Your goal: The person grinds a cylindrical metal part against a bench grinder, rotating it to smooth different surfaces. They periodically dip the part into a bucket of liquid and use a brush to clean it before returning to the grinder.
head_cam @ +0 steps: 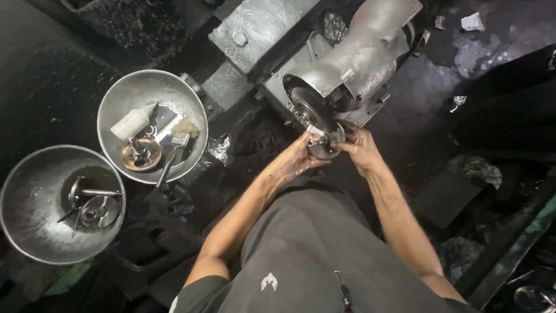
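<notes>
Grimy workshop: both hands' fingers (313, 152) pinch (tightly) a metal disc (325, 145) against the wheel (305, 110).

Small metal part (324, 145) mostly hidden by fingers (315, 141), scrap bottom right (536, 297) cut off by edge

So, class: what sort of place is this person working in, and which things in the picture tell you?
Probably a small metalworking or polishing workshop. A grimy bench grinder with a wheel, both hands pressing a small metal part to it, and steel bowls of metal pieces on a blackened floor.
</notes>
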